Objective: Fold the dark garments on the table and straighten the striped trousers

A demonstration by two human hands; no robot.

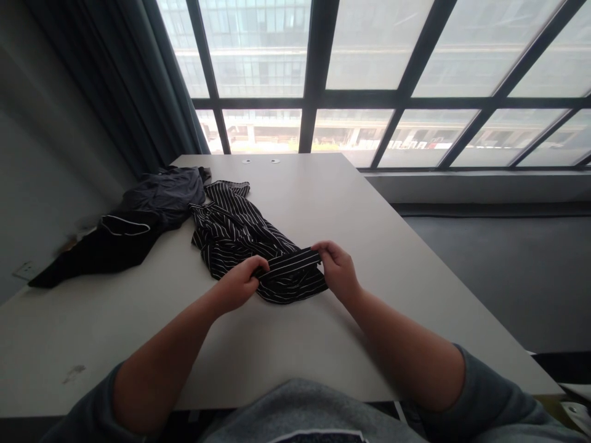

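A black garment with thin white stripes (244, 227) lies crumpled across the middle of the table, its near end lifted toward me. My left hand (240, 283) pinches one side of a straight band at that end, the thumb on top. At the band's other side, my right hand (338, 267) grips the cloth between thumb and fingers. The band is stretched between both hands, and loose striped folds hang under it onto the table. Whether the piece is a shirt or trousers I cannot tell.
Dark clothes, grey-blue (159, 197) and black (99, 252), are heaped at the table's left. The white table (369, 344) has its right edge running away from me. A dark curtain (120, 80) hangs at the left, beside large windows (258, 55).
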